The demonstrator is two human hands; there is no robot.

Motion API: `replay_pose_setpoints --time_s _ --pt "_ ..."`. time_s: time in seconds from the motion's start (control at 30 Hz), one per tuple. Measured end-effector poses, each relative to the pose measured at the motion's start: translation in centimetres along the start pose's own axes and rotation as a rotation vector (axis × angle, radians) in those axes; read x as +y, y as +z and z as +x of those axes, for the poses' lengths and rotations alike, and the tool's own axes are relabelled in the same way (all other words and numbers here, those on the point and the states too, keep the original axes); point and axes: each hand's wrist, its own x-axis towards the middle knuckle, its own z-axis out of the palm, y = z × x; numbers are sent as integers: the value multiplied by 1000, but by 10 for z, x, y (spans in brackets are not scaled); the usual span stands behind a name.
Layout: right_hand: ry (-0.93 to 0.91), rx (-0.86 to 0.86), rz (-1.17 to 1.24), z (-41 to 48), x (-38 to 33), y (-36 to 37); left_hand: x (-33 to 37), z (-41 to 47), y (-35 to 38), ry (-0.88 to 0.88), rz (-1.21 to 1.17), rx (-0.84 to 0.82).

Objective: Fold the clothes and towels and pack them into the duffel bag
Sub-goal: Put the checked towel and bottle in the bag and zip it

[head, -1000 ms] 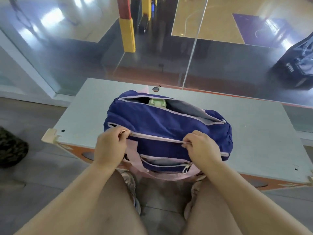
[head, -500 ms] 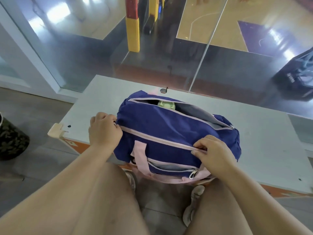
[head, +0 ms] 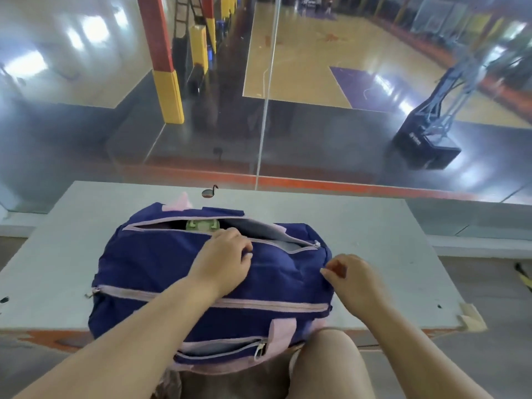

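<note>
A navy duffel bag (head: pixel 161 263) with pink trim lies on the grey table (head: pixel 374 240) in front of me. Its top zipper gapes open, and a pale green item (head: pixel 201 225) shows inside against grey lining. The long pink side zipper (head: pixel 273 306) runs closed across the bag. My left hand (head: pixel 224 254) lies on top of the bag with its fingers curled into the fabric at the near lip of the opening. By the bag's right end, my right hand (head: pixel 354 280) has its fingers loosely curled, with nothing visibly held. No loose clothes or towels are in sight.
A small front pocket with a metal zipper pull (head: pixel 260 348) hangs over the table's near edge above my knees. A glass wall (head: pixel 259 125) rises just behind the table, with a sports court beyond. Torn tape sticks out at the table's right corner (head: pixel 472 321).
My left hand left the side zipper's left end and moved up to the top opening. My right hand came off the zipper and shifted to the bag's right end. The view tilted upward.
</note>
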Motion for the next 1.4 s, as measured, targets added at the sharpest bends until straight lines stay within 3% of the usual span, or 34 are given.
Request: replay_pose_setpoints --time_s 0.1,0.23,0.47,0.53,0.63,0.7,0.87,1.0,1.13,1.27,1.4 --pt "50 1 23 22 9 -2 28 33 24 72 30 -89" --pt "84 -131 147 43 11 1 60 70 45 110 126 -196" --pt "191 -132 360 54 20 2 90 100 69 29 205 -358" --pt "230 -103 417 53 23 5 89 102 73 -29 116 -371" --pt "240 -83 449 52 24 7 91 101 73 -126 -129 -327" --pt "201 -84 427 51 22 7 93 96 70 -155 -171 -261" --pt "33 -109 191 49 15 13 87 84 61 -147 -174 -119" --pt "22 -103 64 49 13 11 70 71 41 -111 -67 40" --pt "62 -95 -70 45 6 4 21 59 10 -244 -14 200" --pt "26 -81 -429 41 -29 0 -10 41 -5 -296 -21 208" --pt "-174 -168 -315 43 -76 13 -12 36 -5 -276 -90 224"
